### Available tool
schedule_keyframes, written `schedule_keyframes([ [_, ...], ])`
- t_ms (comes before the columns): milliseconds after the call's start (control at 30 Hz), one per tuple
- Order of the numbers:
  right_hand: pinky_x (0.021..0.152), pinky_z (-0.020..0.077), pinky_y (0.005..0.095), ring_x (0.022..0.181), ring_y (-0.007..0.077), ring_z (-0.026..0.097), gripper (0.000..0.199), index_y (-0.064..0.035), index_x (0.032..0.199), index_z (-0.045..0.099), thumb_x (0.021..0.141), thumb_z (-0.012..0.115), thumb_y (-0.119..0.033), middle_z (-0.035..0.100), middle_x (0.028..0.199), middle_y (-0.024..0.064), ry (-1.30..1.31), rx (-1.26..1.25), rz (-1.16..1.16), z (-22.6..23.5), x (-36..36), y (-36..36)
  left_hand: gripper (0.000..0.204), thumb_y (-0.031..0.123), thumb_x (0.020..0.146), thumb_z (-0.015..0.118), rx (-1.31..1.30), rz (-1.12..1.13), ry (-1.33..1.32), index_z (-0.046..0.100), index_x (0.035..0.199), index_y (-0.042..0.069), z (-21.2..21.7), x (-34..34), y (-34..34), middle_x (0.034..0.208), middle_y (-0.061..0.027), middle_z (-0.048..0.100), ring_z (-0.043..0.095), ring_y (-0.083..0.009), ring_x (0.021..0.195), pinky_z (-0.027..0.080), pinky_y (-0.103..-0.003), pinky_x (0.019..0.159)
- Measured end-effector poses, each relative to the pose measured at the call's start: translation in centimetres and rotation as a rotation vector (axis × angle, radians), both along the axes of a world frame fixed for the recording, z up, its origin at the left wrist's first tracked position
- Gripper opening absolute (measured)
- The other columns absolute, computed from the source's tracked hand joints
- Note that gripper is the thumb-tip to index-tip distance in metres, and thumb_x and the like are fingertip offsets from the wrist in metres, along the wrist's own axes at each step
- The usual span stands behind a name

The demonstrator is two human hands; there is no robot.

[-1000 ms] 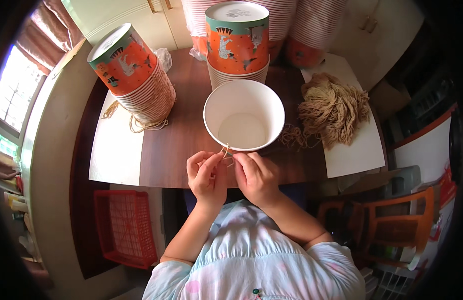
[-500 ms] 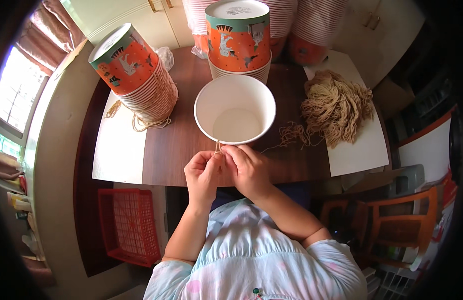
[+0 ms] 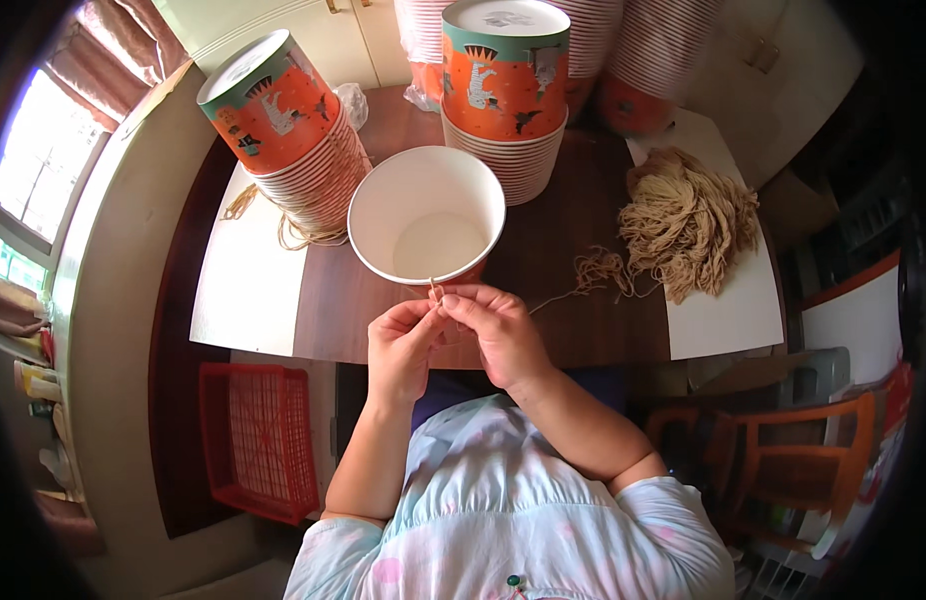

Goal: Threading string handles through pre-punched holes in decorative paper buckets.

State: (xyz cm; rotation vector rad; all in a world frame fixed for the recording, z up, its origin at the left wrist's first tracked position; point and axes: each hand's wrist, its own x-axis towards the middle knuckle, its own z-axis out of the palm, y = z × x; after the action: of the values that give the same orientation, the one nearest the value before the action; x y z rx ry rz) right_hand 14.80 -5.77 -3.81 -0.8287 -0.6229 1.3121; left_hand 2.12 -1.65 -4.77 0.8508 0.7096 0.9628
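A large white-lined paper bucket (image 3: 427, 190) stands at the table's near part, its open mouth facing me. At its near rim a thin tan cord (image 3: 435, 290) makes a small loop. Both hands pinch this cord right beside the rim, fingertips close together. My left hand (image 3: 403, 345) has thumb and forefinger closed on it. My right hand (image 3: 498, 335) holds it from the other side, fingers bent. The exact knot or crossing between the fingertips is too small to make out. A loose strand runs right from my right hand to a tangled heap of tan cord (image 3: 688, 225).
Upside-down orange and green bucket stacks stand back left (image 3: 283, 115) and back centre (image 3: 506, 95); cords drape round the left one. More wrapped stacks (image 3: 658, 60) are behind. A red plastic basket (image 3: 261, 440) is below left, a wooden chair (image 3: 793, 450) below right.
The bucket has shifted left, nearer the left stack, uncovering more of the centre stack's lower rims. Both hands stay on the cord at the rim. The whole view has turned slightly.
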Motion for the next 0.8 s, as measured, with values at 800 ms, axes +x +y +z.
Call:
schedule_keyframes([
  [800,0.062,0.0407,0.0194,0.065,0.0048,0.050,0.018,-0.0027,0.101,0.067,0.090,0.057,-0.013,0.067,0.092,0.0001,0.271,-0.222,0.016,-1.2,0.3,0.1,0.022,-0.009,0.074,0.069,1.010,0.515,0.640,0.067,0.092,0.002,-0.1,1.1,-1.2,0.092,-0.0042,0.058,0.053,-0.0064,0.066,0.042,-0.018,0.054],
])
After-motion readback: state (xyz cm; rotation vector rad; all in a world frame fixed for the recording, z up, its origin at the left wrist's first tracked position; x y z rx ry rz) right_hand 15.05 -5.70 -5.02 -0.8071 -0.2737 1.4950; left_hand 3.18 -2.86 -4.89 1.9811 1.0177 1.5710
